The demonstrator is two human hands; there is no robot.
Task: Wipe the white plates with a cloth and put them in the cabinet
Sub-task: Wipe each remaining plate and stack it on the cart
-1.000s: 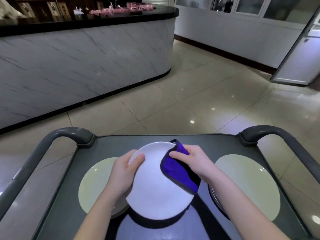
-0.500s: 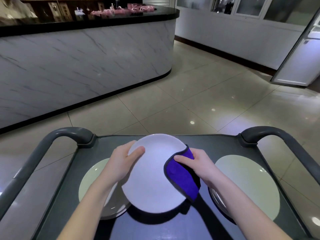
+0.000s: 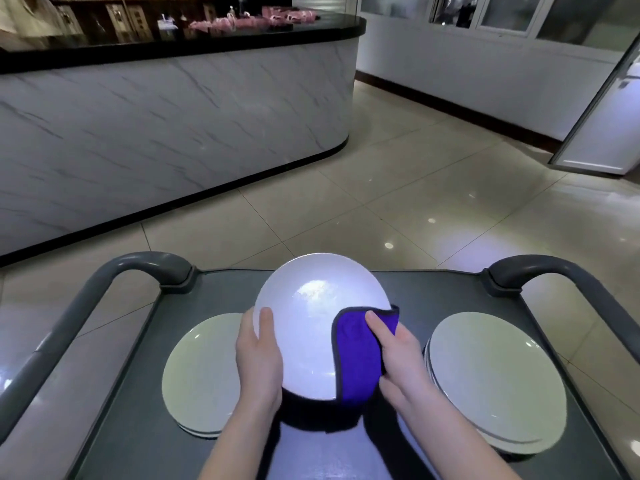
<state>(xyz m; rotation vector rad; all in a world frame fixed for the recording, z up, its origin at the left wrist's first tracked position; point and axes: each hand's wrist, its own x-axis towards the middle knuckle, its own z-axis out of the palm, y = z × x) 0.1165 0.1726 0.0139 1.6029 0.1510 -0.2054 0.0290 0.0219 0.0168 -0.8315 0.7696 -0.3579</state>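
The left hand (image 3: 258, 358) comes up from the lower edge of the view, forearm angled inward, and grips the white plate (image 3: 317, 306) at its left rim. The thumb lies flat on the plate's face and the other fingers are curled behind it, out of sight. The right hand (image 3: 398, 355) reaches in from the lower right and holds a purple cloth (image 3: 356, 358) against the plate's right side. Its thumb presses on top of the cloth, with the remaining fingers wrapped round the rim and the cloth's far fold.

The plate is held between both hands above the middle of the cart (image 3: 436, 296), tilted so its face turns toward the camera. It is round, plain and glossy, with a bright patch of reflected light near its centre. The cloth has a dark stitched border and covers the plate's lower right part.

On the cart's dark top two more stacks of plates lie flat — the left stack (image 3: 201, 372) partly behind the left wrist, the right stack (image 3: 495, 379) just beside the right hand. Beyond the cart's curved grey handles (image 3: 104, 289) stand a marble-fronted counter (image 3: 173, 116) and a tiled floor (image 3: 398, 188).
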